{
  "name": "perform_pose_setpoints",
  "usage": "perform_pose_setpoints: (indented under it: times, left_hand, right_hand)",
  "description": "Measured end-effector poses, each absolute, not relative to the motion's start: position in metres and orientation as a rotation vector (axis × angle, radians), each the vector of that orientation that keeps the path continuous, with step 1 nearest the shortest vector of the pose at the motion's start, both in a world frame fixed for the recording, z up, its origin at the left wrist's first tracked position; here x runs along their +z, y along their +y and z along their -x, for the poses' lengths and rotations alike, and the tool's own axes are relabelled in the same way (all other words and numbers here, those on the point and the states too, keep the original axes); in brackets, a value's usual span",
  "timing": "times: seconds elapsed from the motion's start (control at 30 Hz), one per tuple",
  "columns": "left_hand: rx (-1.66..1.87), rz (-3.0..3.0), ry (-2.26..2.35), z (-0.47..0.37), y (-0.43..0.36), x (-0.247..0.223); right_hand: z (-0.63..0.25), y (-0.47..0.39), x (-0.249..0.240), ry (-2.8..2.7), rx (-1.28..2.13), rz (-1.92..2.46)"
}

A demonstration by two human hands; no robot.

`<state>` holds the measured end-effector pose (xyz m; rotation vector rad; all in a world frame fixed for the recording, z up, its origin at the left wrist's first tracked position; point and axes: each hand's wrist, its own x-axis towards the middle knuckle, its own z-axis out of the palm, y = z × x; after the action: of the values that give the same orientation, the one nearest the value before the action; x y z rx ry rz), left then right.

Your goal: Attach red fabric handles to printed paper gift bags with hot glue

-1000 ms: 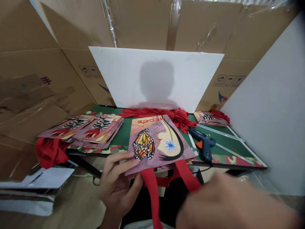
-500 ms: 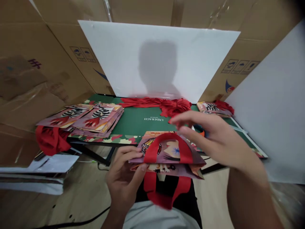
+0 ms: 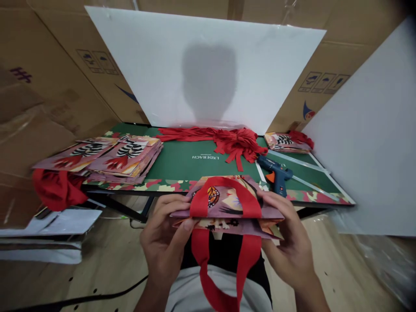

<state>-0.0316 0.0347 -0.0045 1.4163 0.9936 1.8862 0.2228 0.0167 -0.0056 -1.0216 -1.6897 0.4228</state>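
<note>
Above my lap is a patterned paper gift bag (image 3: 227, 203) in purple and orange, with a butterfly print. A red ribbon handle (image 3: 250, 203) arches over its far panel, and a second red ribbon handle (image 3: 216, 294) hangs from the near panel toward me. My left hand (image 3: 169, 234) grips the bag's left side, thumb on the near edge. On the opposite side, my right hand (image 3: 287, 238) holds the right edge between thumb and fingers. Between the two panels the bag's mouth stands slightly apart.
A blue glue gun (image 3: 276, 173) lies on the green table (image 3: 182, 160), with glue sticks (image 3: 312, 186) near it. Red ribbons (image 3: 234, 143) are heaped at the back. Stacked bags (image 3: 126, 158) stand at left, more bags (image 3: 286, 142) at far right. A white board (image 3: 136, 65) rises behind.
My right hand has come down from above the bag and taken hold of its right side, uncovering the glue gun. The near ribbon handle now hangs lower. The view has shifted slightly.
</note>
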Motion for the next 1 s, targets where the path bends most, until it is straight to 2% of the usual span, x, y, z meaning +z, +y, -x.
perform_pose_setpoints:
  times: [0.3,0.43,0.53,0.67,0.8,0.87,1.0]
  left_hand:
    - [1.84,-1.507,0.914,0.036,0.028,-0.004]
    - [1.67,-1.739,1.004,0.048,0.028,-0.002]
    - [1.547,-1.846,1.054,0.055,0.026,-0.003]
    - [1.311,-1.446,1.208,0.047,0.02,-0.017]
    - [1.099,-1.209,1.241,0.033,0.017,-0.036]
    - [1.008,-1.174,1.179,0.031,0.015,-0.039]
    - [0.951,-1.028,1.059,0.037,0.016,-0.033]
  right_hand:
    - [-0.221,0.014,-0.01,-1.603,0.384,1.043]
    - [-0.221,0.01,-0.003,-1.544,0.296,1.091]
    - [-0.222,0.005,-0.001,-1.503,0.35,1.277]
    - [-0.214,0.002,-0.008,-1.565,0.529,1.522]
    - [-0.204,0.017,-0.01,-1.598,0.295,1.48]
    - [-0.205,0.036,-0.004,-1.538,0.426,1.393]
    - [-0.221,0.092,0.003,-1.617,1.148,1.336]
